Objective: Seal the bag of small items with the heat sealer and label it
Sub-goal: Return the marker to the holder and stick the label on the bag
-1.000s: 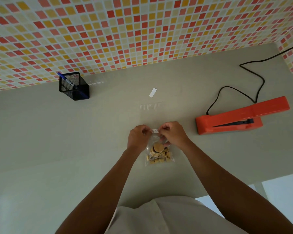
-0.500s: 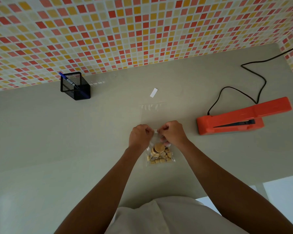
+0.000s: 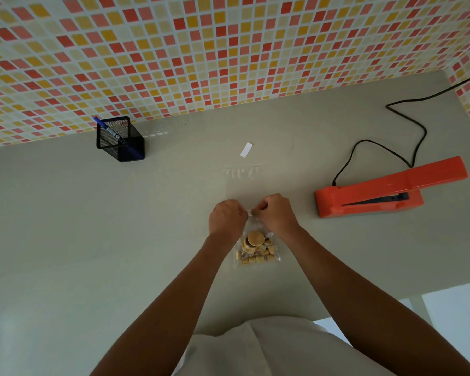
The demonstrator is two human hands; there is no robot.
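Closest in, a white garment (image 3: 255, 348) at the bottom edge, both forearms reaching forward above it. Just beyond, flat on the grey table (image 3: 147, 240), the clear bag (image 3: 256, 226), its small wooden pieces (image 3: 255, 259) heaped at the near end, mouth pointing away. Pinched at that mouth by the left hand (image 3: 227, 218) and the right hand (image 3: 276, 213), both curled tight, with a small white strip (image 3: 248, 212) bridging the gap between them; cannot tell whether a label or the bag's own top edge.

Judged as closing and flattening the mouth ahead of the seal. To do it well: pull the mouth taut sideways, film layers pressed together without a crease; nudge the pieces down toward the closed end, well apart from the seal line; squeeze spare air out; grip the corners rather than the middle, to feed the edge straight between the bars.

Further out, faint clear film (image 3: 242, 172) on the table, then a loose white label slip (image 3: 246, 149). Off to the right, the orange heat sealer (image 3: 385, 188), arm lifted off its base, black cord (image 3: 391, 147) trailing toward the wall. Far left, a black mesh pen holder (image 3: 120, 145) with a blue pen (image 3: 107, 128), against the mosaic tile wall (image 3: 228, 50)
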